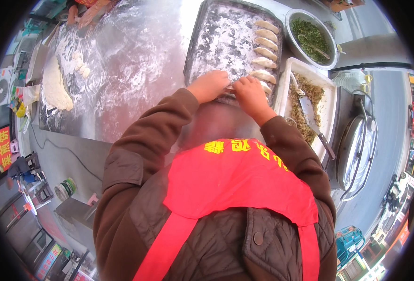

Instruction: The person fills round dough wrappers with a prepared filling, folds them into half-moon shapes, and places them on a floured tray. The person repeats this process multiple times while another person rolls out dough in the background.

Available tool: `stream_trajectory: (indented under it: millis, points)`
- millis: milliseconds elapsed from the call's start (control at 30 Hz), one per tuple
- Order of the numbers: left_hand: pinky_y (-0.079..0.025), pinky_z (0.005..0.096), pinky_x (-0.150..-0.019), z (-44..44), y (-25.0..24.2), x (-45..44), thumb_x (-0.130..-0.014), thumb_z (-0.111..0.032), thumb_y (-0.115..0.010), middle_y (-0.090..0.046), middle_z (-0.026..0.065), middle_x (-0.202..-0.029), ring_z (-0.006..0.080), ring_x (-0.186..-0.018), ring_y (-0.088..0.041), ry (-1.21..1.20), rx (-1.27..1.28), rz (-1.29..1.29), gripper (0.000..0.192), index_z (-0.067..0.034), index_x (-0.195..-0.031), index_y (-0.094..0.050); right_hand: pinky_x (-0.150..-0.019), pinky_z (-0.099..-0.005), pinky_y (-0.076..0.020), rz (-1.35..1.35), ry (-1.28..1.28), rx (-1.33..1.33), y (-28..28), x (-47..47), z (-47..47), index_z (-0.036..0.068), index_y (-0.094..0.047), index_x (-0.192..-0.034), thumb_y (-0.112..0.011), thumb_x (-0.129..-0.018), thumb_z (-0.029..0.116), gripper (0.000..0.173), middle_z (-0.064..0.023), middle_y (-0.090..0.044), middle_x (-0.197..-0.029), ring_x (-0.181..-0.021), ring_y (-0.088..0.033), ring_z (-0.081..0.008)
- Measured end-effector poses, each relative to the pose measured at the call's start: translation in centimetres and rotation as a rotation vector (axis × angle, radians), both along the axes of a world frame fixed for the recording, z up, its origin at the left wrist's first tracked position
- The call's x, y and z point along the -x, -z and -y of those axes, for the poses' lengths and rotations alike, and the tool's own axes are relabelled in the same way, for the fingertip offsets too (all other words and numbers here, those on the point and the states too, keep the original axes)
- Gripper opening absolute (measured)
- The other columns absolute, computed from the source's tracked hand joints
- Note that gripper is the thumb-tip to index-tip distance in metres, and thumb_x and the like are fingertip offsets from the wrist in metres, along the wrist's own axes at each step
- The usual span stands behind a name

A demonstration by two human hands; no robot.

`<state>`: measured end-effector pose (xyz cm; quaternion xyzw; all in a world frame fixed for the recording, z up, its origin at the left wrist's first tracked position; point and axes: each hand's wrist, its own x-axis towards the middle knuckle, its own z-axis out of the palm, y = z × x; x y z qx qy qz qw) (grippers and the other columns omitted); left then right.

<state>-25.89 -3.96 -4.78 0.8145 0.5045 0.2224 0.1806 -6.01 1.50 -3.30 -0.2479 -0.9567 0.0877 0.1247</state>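
Observation:
My left hand and my right hand meet at the near edge of a floured dark tray. Between their fingertips is a small piece of dough, mostly hidden by the fingers. A column of folded dumplings lies along the tray's right side, the nearest ones partly behind my right hand. To the right, a white rectangular tray holds brown minced filling, with a metal spatula and a spoon in it.
A metal bowl of chopped greens stands at the back right. On the floured table at left lie a long slab of dough and small dough pieces. Another person's hands are at the far left. A round metal lid sits right.

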Motion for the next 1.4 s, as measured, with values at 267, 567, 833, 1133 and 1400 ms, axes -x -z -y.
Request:
stream_trajectory:
  millis: [267, 567, 833, 1133, 1400]
  points:
    - [-0.048, 0.0427, -0.078, 0.3, -0.6, 0.6, -0.082, -0.011, -0.065, -0.058, 0.0136, -0.09, 0.0339, -0.09, -0.057, -0.052, 0.055, 0.012, 0.009, -0.003, -0.086, -0.061, -0.081, -0.0422, -0.0432, -0.01, -0.01, 0.041, -0.1, 0.4, 0.2, 0.01, -0.058, -0.086, -0.064, -0.077, 0.009, 0.01, -0.0082, -0.057, -0.087, -0.09, -0.055, -0.0304]
    - [-0.047, 0.0422, -0.081, 1.1, -1.2, 1.6, -0.08, -0.011, -0.069, -0.059, 0.0133, -0.093, 0.0339, -0.092, -0.057, -0.059, 0.049, 0.062, 0.012, -0.004, -0.088, -0.064, -0.081, -0.0425, -0.0435, 0.034, 0.043, 0.059, -1.5, -0.9, -0.2, 0.008, -0.06, -0.087, -0.068, -0.078, 0.012, 0.013, -0.0082, -0.059, -0.089, -0.094, -0.057, -0.0307]
    - [-0.047, 0.0425, -0.08, 0.5, -0.9, 2.2, -0.083, -0.012, -0.066, -0.057, 0.0124, -0.09, 0.0334, -0.092, -0.056, 0.004, 0.135, -0.043, 0.009, -0.004, -0.083, -0.062, -0.083, -0.04, -0.0425, 0.177, 0.023, -0.032, -1.7, -0.4, -0.2, 0.011, -0.062, -0.082, -0.064, -0.076, 0.01, 0.006, -0.0059, -0.061, -0.09, -0.096, -0.058, -0.0266]
    - [-0.047, 0.0432, -0.079, 1.0, -0.6, 2.3, -0.085, -0.012, -0.063, -0.057, 0.0123, -0.09, 0.0335, -0.091, -0.057, -0.053, 0.073, -0.01, 0.008, -0.005, -0.082, -0.061, -0.081, -0.0406, -0.0418, 0.105, 0.028, -0.058, -1.6, -1.3, -0.1, 0.011, -0.058, -0.079, -0.062, -0.075, 0.009, 0.006, -0.0055, -0.058, -0.087, -0.093, -0.056, -0.0278]
    - [-0.048, 0.0426, -0.08, 2.1, -1.7, 2.0, -0.086, -0.016, -0.065, -0.061, 0.0145, -0.095, 0.0354, -0.093, -0.058, -0.184, 0.113, 0.068, 0.014, -0.004, -0.092, -0.063, -0.083, -0.0409, -0.0419, -0.026, 0.015, -0.024, -3.3, -2.4, 0.3, 0.011, -0.065, -0.089, -0.068, -0.077, 0.012, 0.013, -0.0065, -0.06, -0.09, -0.095, -0.056, -0.0285]
